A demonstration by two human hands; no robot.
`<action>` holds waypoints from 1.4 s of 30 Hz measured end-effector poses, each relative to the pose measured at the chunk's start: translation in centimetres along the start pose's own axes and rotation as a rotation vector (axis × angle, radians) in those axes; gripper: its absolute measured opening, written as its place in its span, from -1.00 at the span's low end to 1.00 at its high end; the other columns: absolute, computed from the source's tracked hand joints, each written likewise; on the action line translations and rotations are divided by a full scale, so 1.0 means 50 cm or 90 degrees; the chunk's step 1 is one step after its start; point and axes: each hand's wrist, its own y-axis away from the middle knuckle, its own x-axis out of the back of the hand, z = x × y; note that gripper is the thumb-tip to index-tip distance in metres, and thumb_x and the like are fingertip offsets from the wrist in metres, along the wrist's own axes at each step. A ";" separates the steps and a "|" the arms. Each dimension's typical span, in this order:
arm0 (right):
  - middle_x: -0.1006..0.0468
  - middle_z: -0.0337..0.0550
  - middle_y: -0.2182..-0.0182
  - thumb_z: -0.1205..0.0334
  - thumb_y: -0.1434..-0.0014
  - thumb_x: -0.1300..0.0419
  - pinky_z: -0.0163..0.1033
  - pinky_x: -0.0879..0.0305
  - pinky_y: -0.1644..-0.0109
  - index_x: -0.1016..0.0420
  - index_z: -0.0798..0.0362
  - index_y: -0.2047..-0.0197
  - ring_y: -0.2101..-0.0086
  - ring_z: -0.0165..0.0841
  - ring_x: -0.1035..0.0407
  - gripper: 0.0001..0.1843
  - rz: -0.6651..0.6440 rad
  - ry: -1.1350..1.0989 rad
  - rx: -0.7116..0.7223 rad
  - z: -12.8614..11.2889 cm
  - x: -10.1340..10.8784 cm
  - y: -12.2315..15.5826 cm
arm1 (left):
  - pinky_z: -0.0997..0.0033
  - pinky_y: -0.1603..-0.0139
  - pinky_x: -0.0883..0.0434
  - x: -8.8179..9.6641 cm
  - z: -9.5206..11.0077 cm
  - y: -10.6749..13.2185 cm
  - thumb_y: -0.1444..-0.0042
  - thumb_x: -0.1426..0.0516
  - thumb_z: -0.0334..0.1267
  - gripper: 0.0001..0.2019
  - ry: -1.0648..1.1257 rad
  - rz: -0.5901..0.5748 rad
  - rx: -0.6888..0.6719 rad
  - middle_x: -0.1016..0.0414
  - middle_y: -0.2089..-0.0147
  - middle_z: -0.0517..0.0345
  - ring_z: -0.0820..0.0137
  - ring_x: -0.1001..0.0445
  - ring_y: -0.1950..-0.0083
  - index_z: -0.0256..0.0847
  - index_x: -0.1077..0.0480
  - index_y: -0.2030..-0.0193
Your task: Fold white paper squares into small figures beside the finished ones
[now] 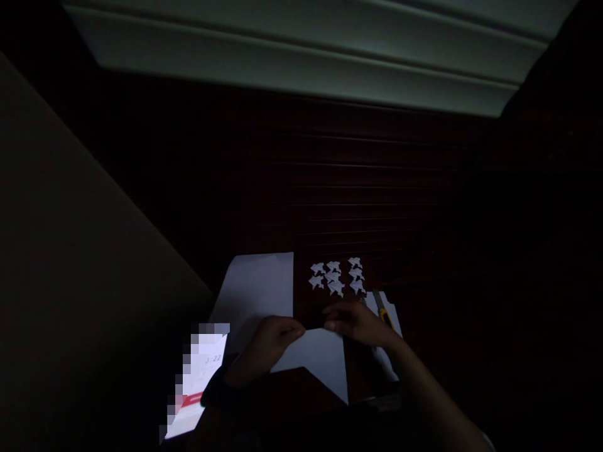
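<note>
The scene is very dark. A white paper sheet [259, 289] lies on a dark wooden table [330, 207]. My left hand [266, 348] is curled, its fingertips pinched on the sheet's cut edge near the middle. My right hand [355, 323] faces it, fingers bent and pinching the same edge from the right. What lies between the fingertips is too dark to make out. Beyond the hands, several small white folded paper shapes [336, 276] sit in rows on the table.
A yellow-handled utility knife [384, 311] lies on paper scraps right of my right hand. A lit phone screen [198, 383] glows at the lower left. A pale slanted surface [70, 282] fills the left side, and a light ledge [306, 56] runs along the top.
</note>
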 end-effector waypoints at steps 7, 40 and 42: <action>-0.49 -0.20 0.54 0.15 -0.06 -0.13 -0.40 -0.12 0.49 -0.51 0.16 0.44 0.51 -0.44 -0.30 -0.75 -0.004 0.061 -0.021 0.002 -0.042 -0.010 | 0.45 0.37 -0.29 -0.008 0.028 0.008 -0.06 0.01 -0.12 -0.67 0.030 -0.053 0.012 -0.54 0.37 0.11 0.32 -0.42 0.33 -0.25 -0.51 0.33; -0.39 -0.22 0.62 0.05 0.03 -0.20 -0.40 -0.09 0.54 -0.47 0.19 0.52 0.59 -0.49 -0.18 -0.68 0.232 -0.160 -0.096 0.002 0.008 -0.016 | 0.30 0.25 -0.45 -0.015 0.053 0.006 0.05 -0.17 -0.09 -0.66 0.473 0.208 0.107 -0.52 0.27 0.01 0.23 -0.48 0.22 -0.31 -0.44 0.21; -0.36 -0.24 0.65 0.03 0.02 -0.19 -0.41 -0.05 0.57 -0.46 0.19 0.53 0.62 -0.51 -0.14 -0.66 0.214 -0.132 -0.103 -0.004 0.009 -0.012 | 0.33 0.30 -0.44 -0.012 0.037 0.003 0.08 -0.18 -0.08 -0.67 0.441 0.229 0.139 -0.52 0.31 0.02 0.24 -0.48 0.25 -0.31 -0.45 0.27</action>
